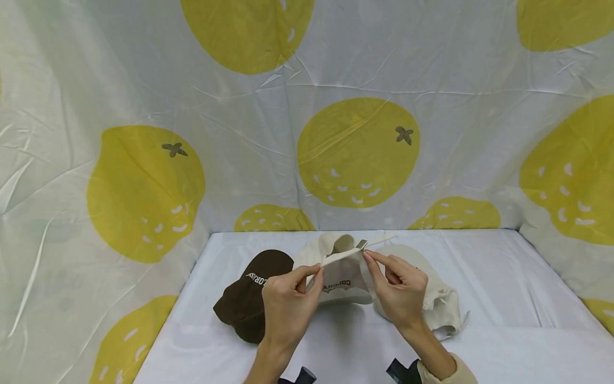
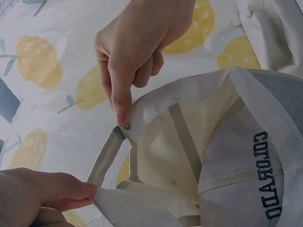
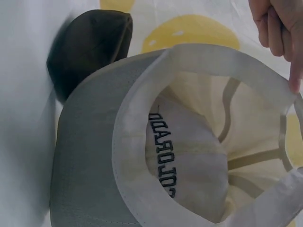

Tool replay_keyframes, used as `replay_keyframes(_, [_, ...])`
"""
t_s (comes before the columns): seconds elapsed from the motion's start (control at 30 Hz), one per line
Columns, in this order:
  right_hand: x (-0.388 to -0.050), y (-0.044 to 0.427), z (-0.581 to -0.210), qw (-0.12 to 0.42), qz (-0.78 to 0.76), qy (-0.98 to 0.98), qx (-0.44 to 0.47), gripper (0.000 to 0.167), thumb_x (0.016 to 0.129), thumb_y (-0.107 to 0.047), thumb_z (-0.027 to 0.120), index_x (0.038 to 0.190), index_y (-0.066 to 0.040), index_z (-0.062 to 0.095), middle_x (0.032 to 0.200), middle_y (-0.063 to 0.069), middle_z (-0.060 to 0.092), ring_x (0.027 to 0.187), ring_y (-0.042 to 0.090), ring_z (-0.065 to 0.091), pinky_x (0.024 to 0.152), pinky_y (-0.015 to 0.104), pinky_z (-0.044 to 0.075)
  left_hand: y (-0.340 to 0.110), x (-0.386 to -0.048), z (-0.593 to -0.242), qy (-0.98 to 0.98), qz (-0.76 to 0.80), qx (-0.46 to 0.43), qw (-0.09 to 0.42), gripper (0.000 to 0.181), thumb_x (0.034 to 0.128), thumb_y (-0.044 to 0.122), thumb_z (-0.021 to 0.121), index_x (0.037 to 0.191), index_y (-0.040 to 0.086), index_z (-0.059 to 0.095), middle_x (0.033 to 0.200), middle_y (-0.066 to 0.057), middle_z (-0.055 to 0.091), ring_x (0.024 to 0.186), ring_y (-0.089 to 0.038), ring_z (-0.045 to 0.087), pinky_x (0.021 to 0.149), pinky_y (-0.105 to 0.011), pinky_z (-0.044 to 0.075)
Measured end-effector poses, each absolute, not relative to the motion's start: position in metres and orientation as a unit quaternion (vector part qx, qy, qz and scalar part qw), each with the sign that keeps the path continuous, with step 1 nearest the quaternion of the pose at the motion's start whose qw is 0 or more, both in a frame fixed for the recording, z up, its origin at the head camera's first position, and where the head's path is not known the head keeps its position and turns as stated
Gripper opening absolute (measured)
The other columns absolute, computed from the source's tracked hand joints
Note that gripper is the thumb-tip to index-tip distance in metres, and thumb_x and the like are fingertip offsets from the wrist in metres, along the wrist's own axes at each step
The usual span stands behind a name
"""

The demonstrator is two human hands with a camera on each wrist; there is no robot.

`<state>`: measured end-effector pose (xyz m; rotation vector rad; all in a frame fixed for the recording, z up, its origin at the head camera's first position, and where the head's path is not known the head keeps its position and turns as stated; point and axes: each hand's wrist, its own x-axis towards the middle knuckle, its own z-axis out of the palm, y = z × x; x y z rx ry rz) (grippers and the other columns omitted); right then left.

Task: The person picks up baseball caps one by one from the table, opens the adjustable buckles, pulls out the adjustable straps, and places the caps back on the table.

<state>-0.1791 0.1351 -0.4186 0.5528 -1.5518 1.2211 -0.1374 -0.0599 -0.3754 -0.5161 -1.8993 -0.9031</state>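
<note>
A cream cap (image 1: 347, 288) with a grey-green brim (image 3: 90, 142) is held up, its inside and dark lettering (image 2: 267, 175) showing. My left hand (image 1: 290, 301) pinches the back strap (image 2: 106, 158) between thumb and finger; it is also at the lower left of the left wrist view. My right hand (image 1: 400, 288) pinches the strap's other end at the metal buckle (image 1: 362, 245), and in the left wrist view its finger hides part of the buckle. The right wrist view shows my left hand (image 3: 281, 33) at the top right, but not my right hand.
A dark brown cap (image 1: 247, 304) with white lettering lies on the white table (image 1: 508, 298) at the left. Another cream cap (image 1: 438, 304) lies at the right, partly behind my right hand. A lemon-print cloth (image 1: 249, 128) hangs behind and beside the table.
</note>
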Motion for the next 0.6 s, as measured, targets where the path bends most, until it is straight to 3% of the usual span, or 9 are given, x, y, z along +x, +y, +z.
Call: replay_keyframes(0.6, [-0.177, 0.135, -0.414, 0.525, 0.514, -0.650, 0.195, 0.020, 0.069, 0.022, 0.079, 0.083, 0.007, 0.080, 0.052, -0.004, 0.025, 0.052, 0.000, 0.021, 0.049, 0.015, 0.015, -0.075, -0.141, -0.370, -0.765, -0.396, -0.203, 0.466, 0.015, 0.0719, -0.010, 0.083, 0.079, 0.003, 0.082, 0.042, 0.004, 0.031, 0.053, 0.008, 0.017, 0.046, -0.011, 0.016])
